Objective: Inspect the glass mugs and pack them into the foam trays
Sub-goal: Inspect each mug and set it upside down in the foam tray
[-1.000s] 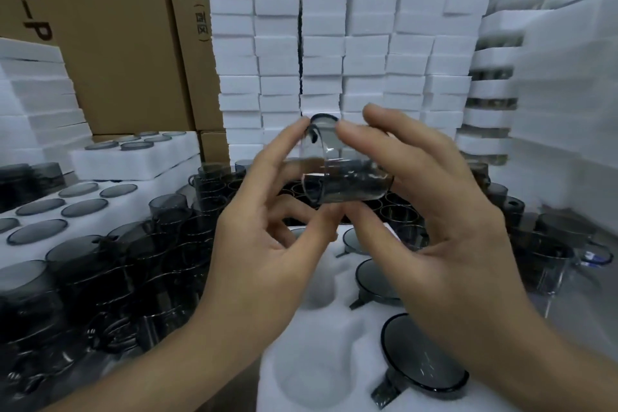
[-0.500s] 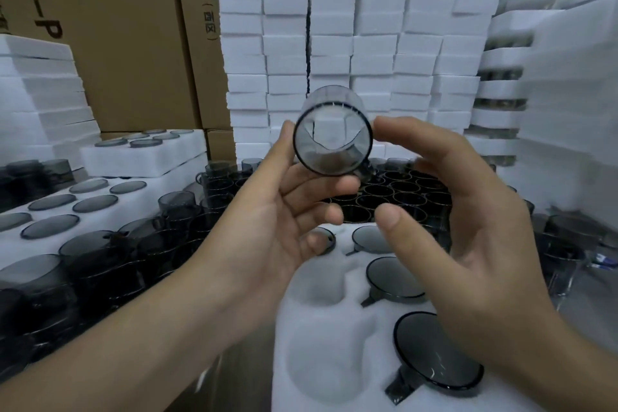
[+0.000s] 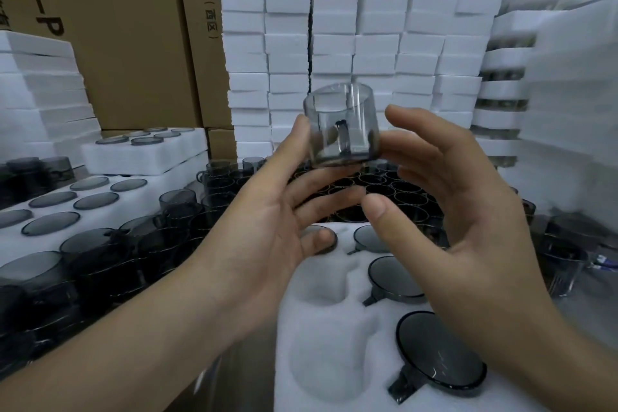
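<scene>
Now the mug (image 3: 341, 125) has turned from mouth-on to side-on, handle facing the camera. Looks like the wall check is underway and packing hasn't begun. Left hand (image 3: 277, 211) grips it, thumb on its side, forefinger beneath. Right hand (image 3: 468, 211) is relaxed, fingertips touching the opposite side. Tray (image 3: 334, 338) lies below both hands, with free pockets (image 3: 321, 281) under the left.

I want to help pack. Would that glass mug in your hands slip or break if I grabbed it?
Probably slippery: the glass mug looks smooth and shiny, so use the handle. Likely fragile, since each one gets a padded pocket in the foam tray. On its side it might roll, being round.
</scene>
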The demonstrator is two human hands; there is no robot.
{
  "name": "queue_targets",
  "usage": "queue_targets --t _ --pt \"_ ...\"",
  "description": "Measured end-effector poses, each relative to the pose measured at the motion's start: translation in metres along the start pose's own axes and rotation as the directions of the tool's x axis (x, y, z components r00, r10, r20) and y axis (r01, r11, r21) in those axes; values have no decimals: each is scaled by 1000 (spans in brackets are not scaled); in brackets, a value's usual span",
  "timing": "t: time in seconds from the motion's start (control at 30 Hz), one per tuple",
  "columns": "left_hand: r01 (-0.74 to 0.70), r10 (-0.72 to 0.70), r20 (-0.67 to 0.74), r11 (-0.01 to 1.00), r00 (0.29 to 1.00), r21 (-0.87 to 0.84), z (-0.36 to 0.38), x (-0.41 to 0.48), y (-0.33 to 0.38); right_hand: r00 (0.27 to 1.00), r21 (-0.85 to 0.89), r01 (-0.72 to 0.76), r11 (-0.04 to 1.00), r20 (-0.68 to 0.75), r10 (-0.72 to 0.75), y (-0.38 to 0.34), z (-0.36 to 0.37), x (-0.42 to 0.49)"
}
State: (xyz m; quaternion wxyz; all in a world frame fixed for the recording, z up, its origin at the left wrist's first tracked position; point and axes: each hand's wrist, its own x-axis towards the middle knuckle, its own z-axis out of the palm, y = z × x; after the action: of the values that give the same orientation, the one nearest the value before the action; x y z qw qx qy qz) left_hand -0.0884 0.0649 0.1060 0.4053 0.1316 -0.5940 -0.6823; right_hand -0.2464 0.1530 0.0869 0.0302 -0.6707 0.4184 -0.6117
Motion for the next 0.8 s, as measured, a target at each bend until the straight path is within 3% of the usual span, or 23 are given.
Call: queue_targets --t 0.1,0.27,0.47,0.63,0.8 --pt "-67 67 -29 998 997 8 3 -1 3 992 -6 -18 1000 -123 17 -3 1 1" --pt "-118 118 -40 993 992 15 1 0 4 986 0 -52 999 -160 51 -2 2 0" --pt "-161 162 -4 985 987 61 3 -1 6 945 309 -129 942 -249 211 -16 10 4" --pt "-274 277 -46 960 960 53 -1 -1 5 909 556 -230 799 -170 379 -17 6 6" --pt "-336 348 -87 933 933 132 -1 0 3 891 626 -327 708 -45 452 -15 6 6"
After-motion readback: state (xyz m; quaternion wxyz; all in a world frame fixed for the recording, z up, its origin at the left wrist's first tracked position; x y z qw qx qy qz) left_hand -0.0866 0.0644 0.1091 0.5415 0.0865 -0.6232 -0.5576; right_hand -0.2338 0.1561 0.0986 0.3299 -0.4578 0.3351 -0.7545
